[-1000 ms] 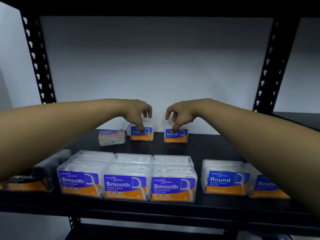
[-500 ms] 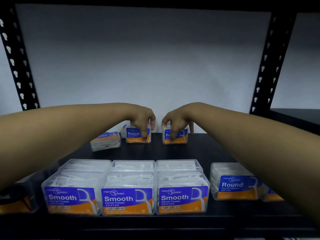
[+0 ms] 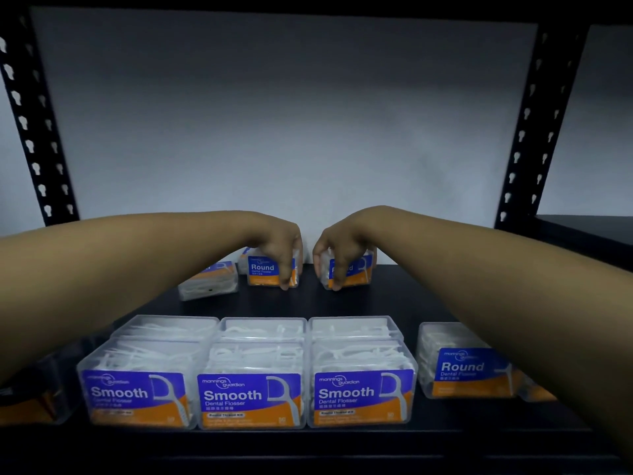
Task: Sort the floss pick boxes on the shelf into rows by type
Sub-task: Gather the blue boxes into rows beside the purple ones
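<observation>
On the shelf (image 3: 394,303), three Smooth boxes (image 3: 251,401) stand side by side at the front edge. Right of them sits a Round box (image 3: 469,370). Behind them, by the back wall, stand two Round boxes (image 3: 269,269), with a tilted box (image 3: 209,281) left of those.

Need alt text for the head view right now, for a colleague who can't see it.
Both hands reach to the back of a black metal shelf, the left hand and right hand each gripping a small Round flosser box. Three Smooth Dental Flosser boxes line the front edge, with another Round box to their right.
</observation>
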